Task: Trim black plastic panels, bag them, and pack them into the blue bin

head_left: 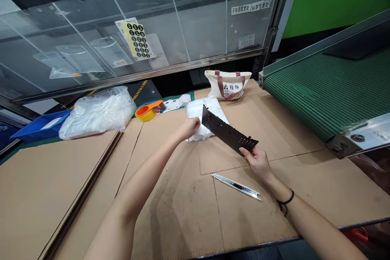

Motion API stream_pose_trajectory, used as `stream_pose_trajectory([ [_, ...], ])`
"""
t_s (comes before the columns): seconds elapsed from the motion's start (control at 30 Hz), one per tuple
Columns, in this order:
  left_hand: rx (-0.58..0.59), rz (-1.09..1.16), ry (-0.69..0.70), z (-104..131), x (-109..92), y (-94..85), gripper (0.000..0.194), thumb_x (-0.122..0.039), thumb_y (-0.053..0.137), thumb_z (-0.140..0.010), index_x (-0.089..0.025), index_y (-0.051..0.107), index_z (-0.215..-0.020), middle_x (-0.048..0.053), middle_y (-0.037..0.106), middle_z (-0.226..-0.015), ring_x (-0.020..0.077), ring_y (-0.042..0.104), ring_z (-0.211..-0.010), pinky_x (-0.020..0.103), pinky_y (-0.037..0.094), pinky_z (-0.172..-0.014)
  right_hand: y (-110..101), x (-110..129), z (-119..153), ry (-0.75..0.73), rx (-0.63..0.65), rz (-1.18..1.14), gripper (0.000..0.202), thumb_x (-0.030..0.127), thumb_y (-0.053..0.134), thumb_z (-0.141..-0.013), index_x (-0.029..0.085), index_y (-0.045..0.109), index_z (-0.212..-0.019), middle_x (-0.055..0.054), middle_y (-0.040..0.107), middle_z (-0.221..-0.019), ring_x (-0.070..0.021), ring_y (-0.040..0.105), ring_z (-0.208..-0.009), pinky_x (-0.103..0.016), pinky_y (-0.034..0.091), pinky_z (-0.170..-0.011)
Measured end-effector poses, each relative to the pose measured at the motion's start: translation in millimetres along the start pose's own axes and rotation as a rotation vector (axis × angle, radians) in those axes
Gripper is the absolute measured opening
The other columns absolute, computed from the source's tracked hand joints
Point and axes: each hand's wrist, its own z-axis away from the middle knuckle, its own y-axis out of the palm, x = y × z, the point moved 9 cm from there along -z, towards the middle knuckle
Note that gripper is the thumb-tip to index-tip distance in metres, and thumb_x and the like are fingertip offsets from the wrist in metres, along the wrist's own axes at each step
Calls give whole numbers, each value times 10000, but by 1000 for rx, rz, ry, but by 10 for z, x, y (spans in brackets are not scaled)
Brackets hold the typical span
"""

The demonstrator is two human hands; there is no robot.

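My right hand (256,159) grips the lower right end of a thin black perforated panel (227,130), thumb on its face. The panel hangs tilted above the cardboard, its upper left end in front of a stack of clear plastic bags (202,109). At the left edge of that stack, my left hand (192,126) is closed with its fingers pinched together; what they hold, if anything, is too small to tell. A silver cutter knife (236,186) lies on the cardboard below the panel.
Cardboard (176,211) covers the table. A canvas bag (228,85) stands at the back, beside a green conveyor (329,77). An orange tape dispenser (149,109), a large plastic bag bundle (99,111) and a blue tray (44,126) sit at back left.
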Motion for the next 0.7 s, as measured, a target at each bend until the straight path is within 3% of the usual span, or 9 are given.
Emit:
stream_pose_trajectory([
  [0.13,32,15,56,75,-45,1,117,-234,568,-802,-175,614,-892,63,667,-877,197,603,-759,277,443,-630,-30,-1,6,9,-26,10,449,582,632,-769,157,705,-896,-109,749,-858,-254,699,-731,-336,562,-647],
  [0.2,24,-6,64,112,-38,-10,101,-208,558,-798,-174,634,-856,75,664,-884,210,605,-791,287,438,-656,-55,-11,8,17,-50,12,475,596,615,-779,156,700,-936,-118,746,-905,-258,699,-789,-336,559,-686],
  [0.33,-26,-28,33,104,18,-11,191,-125,474,-813,-178,619,-700,76,652,-802,211,595,-788,293,406,-672,-89,-26,12,26,-79,26,509,624,598,-779,157,695,-955,-119,743,-906,-254,689,-798,-329,550,-687],
  [0.5,-77,34,-83,-43,128,48,142,-193,587,-773,-180,549,-636,43,618,-693,189,547,-676,278,353,-588,-65,-13,24,17,-54,64,494,636,592,-769,162,694,-860,-101,732,-778,-234,670,-674,-311,533,-599],
  [0.6,-55,108,-130,-111,165,92,211,-240,564,-797,-184,516,-599,13,576,-615,164,509,-607,263,328,-549,-31,10,26,4,-20,91,463,606,596,-774,160,692,-854,-108,732,-796,-243,677,-697,-315,537,-617],
  [0.7,-3,187,-142,-120,166,116,214,-183,508,-797,-182,517,-583,3,570,-597,154,504,-585,262,341,-550,-18,29,21,-4,0,128,408,560,593,-789,163,683,-819,-104,718,-754,-243,669,-688,-311,526,-612],
])
